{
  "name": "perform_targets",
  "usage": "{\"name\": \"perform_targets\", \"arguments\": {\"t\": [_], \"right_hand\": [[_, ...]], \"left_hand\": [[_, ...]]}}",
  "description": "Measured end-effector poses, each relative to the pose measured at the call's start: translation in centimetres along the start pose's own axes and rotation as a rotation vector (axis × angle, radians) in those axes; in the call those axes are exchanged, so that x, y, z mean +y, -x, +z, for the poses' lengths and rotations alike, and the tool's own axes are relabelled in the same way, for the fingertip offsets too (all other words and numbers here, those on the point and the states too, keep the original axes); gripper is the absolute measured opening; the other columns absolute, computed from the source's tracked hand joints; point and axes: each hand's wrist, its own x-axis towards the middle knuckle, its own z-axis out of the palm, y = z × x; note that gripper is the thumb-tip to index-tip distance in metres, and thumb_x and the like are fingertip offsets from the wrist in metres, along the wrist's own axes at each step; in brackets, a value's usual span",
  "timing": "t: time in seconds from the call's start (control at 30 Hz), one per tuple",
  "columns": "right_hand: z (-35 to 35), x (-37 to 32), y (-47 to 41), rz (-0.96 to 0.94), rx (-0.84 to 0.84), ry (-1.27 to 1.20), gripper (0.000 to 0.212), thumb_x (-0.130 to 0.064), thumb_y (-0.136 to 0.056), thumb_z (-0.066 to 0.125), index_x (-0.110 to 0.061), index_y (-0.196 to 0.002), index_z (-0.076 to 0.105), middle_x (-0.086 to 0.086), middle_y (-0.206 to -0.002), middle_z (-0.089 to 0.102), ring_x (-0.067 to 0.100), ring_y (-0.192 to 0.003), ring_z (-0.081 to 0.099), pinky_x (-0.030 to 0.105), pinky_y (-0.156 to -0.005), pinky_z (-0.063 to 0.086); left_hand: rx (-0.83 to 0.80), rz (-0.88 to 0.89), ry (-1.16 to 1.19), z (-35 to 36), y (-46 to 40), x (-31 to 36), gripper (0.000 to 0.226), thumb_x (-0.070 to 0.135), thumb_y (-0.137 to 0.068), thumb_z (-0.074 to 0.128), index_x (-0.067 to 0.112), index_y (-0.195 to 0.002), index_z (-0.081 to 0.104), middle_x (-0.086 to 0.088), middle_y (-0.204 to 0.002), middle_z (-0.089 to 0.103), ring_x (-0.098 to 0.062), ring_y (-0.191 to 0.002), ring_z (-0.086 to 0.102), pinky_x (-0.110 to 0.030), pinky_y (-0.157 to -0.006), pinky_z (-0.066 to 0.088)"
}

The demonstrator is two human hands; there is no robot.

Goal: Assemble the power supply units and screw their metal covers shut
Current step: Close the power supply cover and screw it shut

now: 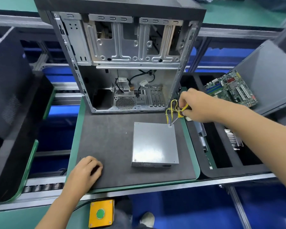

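One head-worn wide-angle view looks steeply down, close over the dark mat (106,138) at the workbench.

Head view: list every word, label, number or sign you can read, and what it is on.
None can be read.
White tags on the cables inside the computer case: print too small.
Motherboard: markings blurred.
Power supply unit cover: no text visible.
Yellow button box: no lettering.

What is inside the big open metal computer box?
Inside the open grey metal computer case: black cables, a round mesh vent, empty silver drive brackets. Its dark lower-left corner hides anything there.
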Motion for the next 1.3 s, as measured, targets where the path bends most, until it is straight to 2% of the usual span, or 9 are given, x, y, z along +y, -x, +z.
{"name": "perform_targets", "arguments": {"t": [0.17,0.3,0.37,0.5,0.63,0.8,0.93,1.07,1.3], "right_hand": [[0.4,-0.2,-0.3,0.087,0.135,0.052,0.041,-0.050,-0.097,0.054,-0.013,-0.080,0.053,0.009,-0.083,0.050,0.032,-0.077,0.054,0.037,-0.066,0.043],[0.1,-0.2,-0.3,-0.049,-0.004,-0.045,0.020,-0.014,-0.091,0.065,-0.020,-0.102,0.048,0.005,-0.110,0.041,0.027,-0.082,0.055,0.045,-0.080,0.051],[-0.1,-0.3,-0.6,-0.019,0.022,0.049,0.011,-0.020,-0.094,0.062,-0.021,-0.098,0.051,0.006,-0.104,0.048,0.029,-0.086,0.054,0.045,-0.080,0.051],[-0.2,-0.4,-0.9,0.115,0.062,0.202,0.042,-0.058,-0.095,0.052,-0.017,-0.093,0.048,0.003,-0.083,0.039,0.030,-0.083,0.043,0.038,-0.070,0.038],[-0.4,0.1,-1.0,-0.017,-0.024,-0.022,0.015,-0.028,-0.096,0.060,-0.018,-0.099,0.049,0.006,-0.107,0.048,0.028,-0.091,0.056,0.040,-0.079,0.048],[0.4,0.5,-0.8,0.055,0.088,0.115,0.040,-0.053,-0.097,0.052,-0.018,-0.080,0.045,0.006,-0.083,0.045,0.031,-0.079,0.050,0.039,-0.070,0.045],[0.5,1.3,-0.8,-0.088,0.015,-0.107,0.010,-0.020,-0.096,0.060,-0.022,-0.095,0.050,-0.001,-0.101,0.042,0.027,-0.087,0.054,0.043,-0.080,0.050],[1.9,1.3,-1.4,-0.016,0.262,0.019,0.042,-0.055,-0.095,0.055,-0.014,-0.086,0.054,0.004,-0.075,0.048,0.032,-0.072,0.053,0.034,-0.059,0.039],[4.2,5.5,0.5,0.167,0.516,-0.669,0.025,-0.041,-0.078,0.078,-0.026,-0.072,0.059,-0.010,-0.069,0.064,0.009,-0.067,0.056,0.026,-0.058,0.042]], "left_hand": [[0.000,-0.330,0.211,0.7,-0.9,0.5,0.028,0.001,-0.076,0.079,0.025,-0.070,0.065,0.013,-0.067,0.066,-0.006,-0.064,0.060,-0.017,-0.065,0.045],[0.113,-0.563,0.510,1.2,-2.1,1.1,0.024,-0.003,-0.078,0.074,0.017,-0.067,0.066,0.005,-0.071,0.072,-0.011,-0.067,0.065,-0.015,-0.062,0.047],[0.148,-0.568,0.668,1.1,-2.9,1.6,0.022,-0.007,-0.081,0.071,0.012,-0.074,0.065,-0.001,-0.075,0.074,-0.021,-0.074,0.069,-0.021,-0.067,0.053],[0.141,-0.514,0.884,0.5,-4.7,3.3,0.016,0.002,-0.086,0.073,0.019,-0.086,0.072,-0.005,-0.077,0.074,-0.019,-0.073,0.071,-0.022,-0.070,0.056],[0.118,-0.429,0.940,0.3,-6.8,5.5,0.021,0.011,-0.093,0.066,0.030,-0.092,0.076,-0.004,-0.084,0.074,-0.015,-0.075,0.068,-0.023,-0.073,0.056],[0.116,-0.398,1.108,0.4,-9.1,9.1,0.025,0.005,-0.095,0.062,0.024,-0.086,0.076,-0.009,-0.086,0.075,-0.017,-0.074,0.070,-0.018,-0.064,0.053],[0.071,-0.411,1.172,0.7,-10.3,11.2,0.023,0.000,-0.088,0.069,0.022,-0.085,0.076,-0.013,-0.084,0.075,-0.025,-0.079,0.074,-0.020,-0.064,0.055],[0.037,-0.419,1.179,1.5,-10.9,12.5,0.018,0.004,-0.087,0.071,0.021,-0.090,0.078,-0.013,-0.081,0.074,-0.023,-0.078,0.073,-0.026,-0.068,0.057],[-0.023,-0.489,1.374,2.8,-11.6,14.8,0.013,0.022,-0.085,0.068,0.015,-0.088,0.079,-0.012,-0.090,0.075,-0.030,-0.091,0.074,-0.027,-0.069,0.058]]}}
